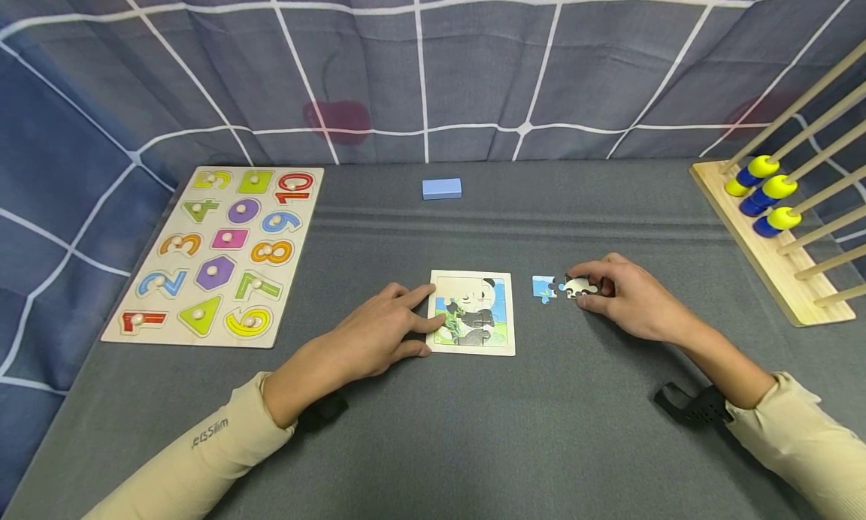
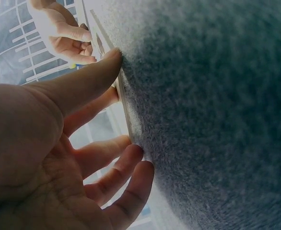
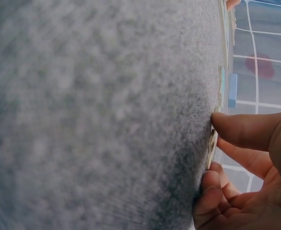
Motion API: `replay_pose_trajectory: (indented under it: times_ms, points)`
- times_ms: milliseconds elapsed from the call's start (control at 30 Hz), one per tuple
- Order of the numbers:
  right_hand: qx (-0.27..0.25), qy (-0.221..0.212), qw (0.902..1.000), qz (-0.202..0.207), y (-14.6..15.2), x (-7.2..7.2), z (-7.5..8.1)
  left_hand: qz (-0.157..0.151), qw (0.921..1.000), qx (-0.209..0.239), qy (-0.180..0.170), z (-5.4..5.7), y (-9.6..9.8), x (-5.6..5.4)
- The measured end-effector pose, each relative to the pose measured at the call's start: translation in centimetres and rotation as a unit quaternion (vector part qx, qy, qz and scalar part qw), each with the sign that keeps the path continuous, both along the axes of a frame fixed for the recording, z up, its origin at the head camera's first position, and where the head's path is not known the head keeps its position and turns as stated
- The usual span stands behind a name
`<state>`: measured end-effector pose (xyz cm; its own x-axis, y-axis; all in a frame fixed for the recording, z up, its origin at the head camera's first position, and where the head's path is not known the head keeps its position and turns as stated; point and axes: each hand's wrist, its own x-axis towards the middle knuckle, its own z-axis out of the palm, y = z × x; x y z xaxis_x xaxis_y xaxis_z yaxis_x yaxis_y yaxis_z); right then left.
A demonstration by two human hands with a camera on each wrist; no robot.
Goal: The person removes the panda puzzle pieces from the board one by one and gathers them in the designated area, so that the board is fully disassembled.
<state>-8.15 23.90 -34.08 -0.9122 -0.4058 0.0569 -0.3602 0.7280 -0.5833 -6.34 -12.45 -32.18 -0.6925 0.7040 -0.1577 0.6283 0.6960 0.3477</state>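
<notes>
A square wooden panda puzzle [image 1: 506,347] lies on the grey cloth in the middle of the head view, most of its picture filled in. At its left side my left hand [image 1: 382,328] rests extended fingers on the frame's edge. To the right, my right hand [image 1: 632,298] pinches a black-and-white puzzle piece [image 1: 577,286] between thumb and fingers, low at the cloth. Against that piece's left side lies a blue puzzle piece [image 1: 543,286]. The right wrist view shows the thumb [image 3: 241,130] at one end of the thin piece, with fingers curled at the other.
At the left lies a wooden number-and-shape peg board [image 1: 292,223]. A blue block [image 1: 442,189] sits toward the back. On the right stands a wooden bead rack [image 1: 778,264] with upright rods and yellow and blue beads. A gridded curtain [image 1: 473,61] hangs behind.
</notes>
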Motion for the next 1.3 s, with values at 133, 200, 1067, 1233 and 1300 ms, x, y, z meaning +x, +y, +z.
replay_pose_trajectory:
  times_ms: [133, 200, 1067, 1233, 1300]
  points:
    - [-0.001, -0.002, 1.0, -0.009, -0.2, 0.0, 0.1, 0.001, 1.0, 0.0, -0.003, 0.0, 0.0, 0.0]
    - [-0.006, -0.003, 0.9998, -0.016, -0.4, 0.1, 0.2, 0.0, 1.0, 0.0, -0.004, 0.0, 0.0, 0.0]
    - [-0.017, -0.047, 0.9981, 0.037, -9.5, -0.1, 0.9, 0.003, 0.9999, -0.005, -0.012, 0.0, -0.1, -0.1]
    - [0.023, -0.049, 0.9973, 0.05, -10.3, -0.3, 0.6, 0.002, 0.9999, -0.004, -0.011, 0.0, -0.1, -0.1]
    - [0.033, -0.051, 0.9969, 0.05, -10.5, -0.3, 0.5, 0.003, 0.9999, -0.003, -0.012, -0.1, -0.1, -0.1]
